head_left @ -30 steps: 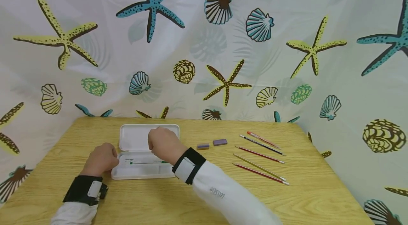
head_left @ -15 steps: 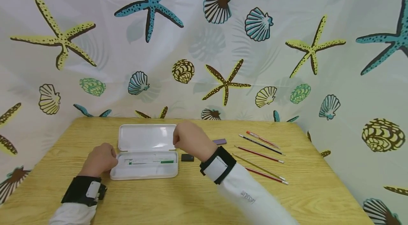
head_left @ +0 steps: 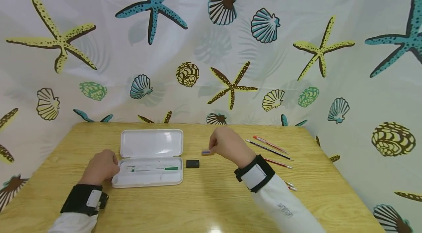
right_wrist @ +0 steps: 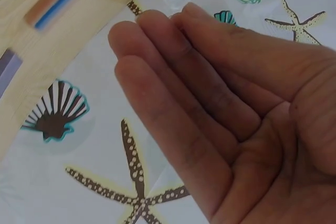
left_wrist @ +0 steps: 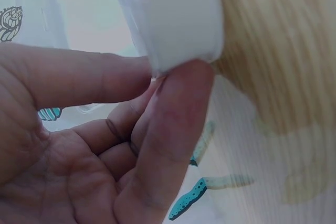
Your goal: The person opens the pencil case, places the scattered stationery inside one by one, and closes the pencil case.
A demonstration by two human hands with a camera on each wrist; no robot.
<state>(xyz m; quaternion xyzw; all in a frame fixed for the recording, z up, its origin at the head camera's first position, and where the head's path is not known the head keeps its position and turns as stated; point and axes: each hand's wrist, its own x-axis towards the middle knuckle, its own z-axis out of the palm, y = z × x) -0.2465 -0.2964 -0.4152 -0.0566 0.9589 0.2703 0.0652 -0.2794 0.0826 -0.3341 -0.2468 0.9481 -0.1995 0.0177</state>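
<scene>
Hanging beyond a wood-grain table (head_left: 165, 211), a white curtain (head_left: 184, 48) shows starfish (head_left: 154, 4) and shells (head_left: 227, 1); the left hand (head_left: 100, 167) pinches the open case (head_left: 145, 179) at left, and the right hand (head_left: 230, 146) hovers empty, fingers (right_wrist: 164, 116) loosely bent.

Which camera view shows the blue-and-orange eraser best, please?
The right wrist view: the blue-and-orange eraser appears larger, unobstructed, both colours distinct. The head view shows it small, close to the right hand; the left wrist view lacks it.

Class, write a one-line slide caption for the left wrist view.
Left hand pinching one end of a white case.
</scene>
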